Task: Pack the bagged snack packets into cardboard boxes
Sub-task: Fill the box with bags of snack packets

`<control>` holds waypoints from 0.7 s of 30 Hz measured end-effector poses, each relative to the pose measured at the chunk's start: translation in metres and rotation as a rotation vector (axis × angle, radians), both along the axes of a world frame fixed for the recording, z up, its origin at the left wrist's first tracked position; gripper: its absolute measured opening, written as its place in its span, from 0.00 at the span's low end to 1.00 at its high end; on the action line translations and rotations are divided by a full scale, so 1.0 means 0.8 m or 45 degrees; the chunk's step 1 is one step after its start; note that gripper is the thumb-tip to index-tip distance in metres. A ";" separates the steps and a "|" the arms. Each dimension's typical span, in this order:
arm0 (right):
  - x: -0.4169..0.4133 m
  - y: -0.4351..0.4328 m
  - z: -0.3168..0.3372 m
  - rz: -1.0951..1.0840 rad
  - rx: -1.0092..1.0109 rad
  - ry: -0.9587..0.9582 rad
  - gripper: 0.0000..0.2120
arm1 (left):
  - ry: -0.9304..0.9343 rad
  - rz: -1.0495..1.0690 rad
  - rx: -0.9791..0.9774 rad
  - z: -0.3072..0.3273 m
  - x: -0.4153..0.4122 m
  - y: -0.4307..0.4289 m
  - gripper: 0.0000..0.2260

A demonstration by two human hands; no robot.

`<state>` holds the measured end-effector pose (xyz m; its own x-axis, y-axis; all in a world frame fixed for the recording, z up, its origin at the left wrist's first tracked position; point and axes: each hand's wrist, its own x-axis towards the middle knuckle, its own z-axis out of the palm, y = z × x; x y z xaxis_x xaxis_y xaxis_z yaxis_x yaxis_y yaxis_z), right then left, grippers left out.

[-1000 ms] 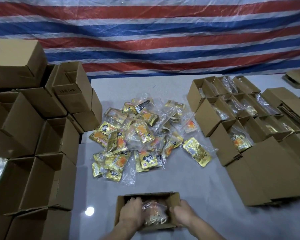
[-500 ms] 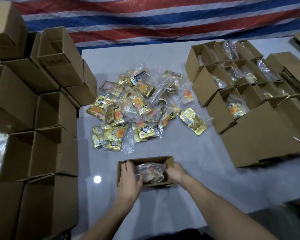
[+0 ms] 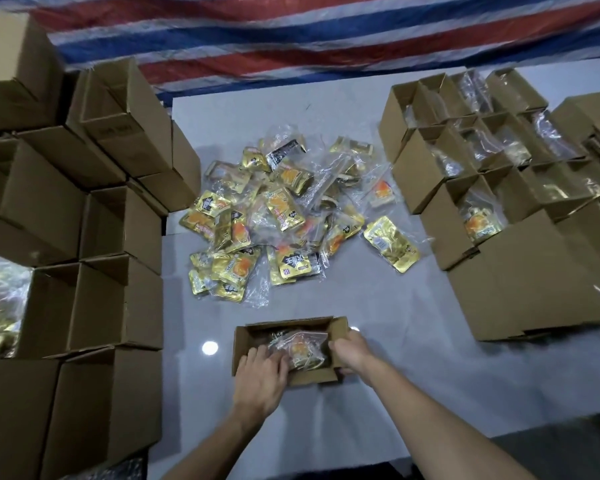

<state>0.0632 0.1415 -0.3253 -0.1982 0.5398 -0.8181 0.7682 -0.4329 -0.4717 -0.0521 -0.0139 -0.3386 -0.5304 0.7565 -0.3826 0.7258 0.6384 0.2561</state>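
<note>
An open small cardboard box (image 3: 317, 375) stands on the grey table near me. Inside it lies a clear bag of gold and orange snack packets (image 3: 300, 348). My left hand (image 3: 262, 379) reaches into the box's left side, its fingers pressing on the bag. My right hand (image 3: 352, 351) grips the box's right wall. A loose pile of bagged snack packets (image 3: 284, 216) lies on the table beyond the box.
Empty cardboard boxes (image 3: 111, 223) are stacked high along the left. Open boxes (image 3: 465, 188) with bags inside stand in rows on the right, with a closed one (image 3: 534, 289) nearest. A striped tarp hangs behind. The table's front edge (image 3: 499, 424) runs under my right forearm.
The view has tilted down, so the box and arms sit higher in frame. My left hand has pushed further into the box onto the bag. My right hand stays at the box's right side.
</note>
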 end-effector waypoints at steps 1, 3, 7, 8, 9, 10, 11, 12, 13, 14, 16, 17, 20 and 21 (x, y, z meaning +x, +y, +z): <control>0.002 0.000 -0.001 0.036 0.013 0.001 0.08 | -0.024 0.007 -0.021 0.002 0.000 0.001 0.16; 0.005 -0.002 -0.001 0.151 0.041 -0.014 0.05 | -0.090 0.074 -0.050 0.005 0.002 0.002 0.14; 0.015 -0.006 -0.008 0.242 0.139 -0.051 0.09 | -0.014 0.126 0.038 0.016 0.006 0.000 0.09; 0.020 -0.006 -0.010 0.231 0.131 -0.041 0.08 | 0.053 0.119 0.088 0.018 0.007 -0.002 0.09; 0.026 -0.004 -0.013 0.215 0.124 -0.026 0.08 | 0.123 0.141 0.143 0.020 0.008 -0.005 0.12; 0.034 -0.001 -0.016 0.199 0.116 -0.015 0.09 | 0.179 0.200 0.188 0.022 0.009 -0.007 0.16; 0.043 0.003 -0.017 0.185 0.111 -0.009 0.11 | 0.191 0.296 0.212 0.023 0.009 -0.007 0.20; 0.053 0.009 -0.017 0.175 0.117 -0.002 0.12 | 0.155 0.403 0.230 0.023 0.008 -0.005 0.25; 0.063 0.015 -0.015 0.172 0.136 0.012 0.13 | 0.065 0.519 0.256 0.023 0.006 0.001 0.28; 0.073 0.023 -0.014 0.167 0.159 0.026 0.13 | -0.089 0.640 0.275 0.024 0.004 0.010 0.29; 0.089 0.038 -0.007 0.130 0.196 0.077 0.14 | -0.414 0.806 0.285 0.029 0.004 0.035 0.20; 0.095 0.047 0.000 0.104 0.210 0.106 0.14 | -0.482 0.800 0.274 0.034 0.004 0.051 0.12; 0.110 0.077 0.020 -0.037 0.258 0.172 0.15 | -0.518 0.757 0.288 0.052 -0.001 0.107 0.05; 0.115 0.088 0.029 -0.096 0.275 0.187 0.15 | -0.555 0.758 0.317 0.062 -0.004 0.130 0.06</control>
<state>0.1551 0.2118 -0.3021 -0.2588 0.7163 -0.6480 0.6544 -0.3634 -0.6631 -0.0554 0.0905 -0.2886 -0.7150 0.4824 -0.5061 0.0793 0.7751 0.6268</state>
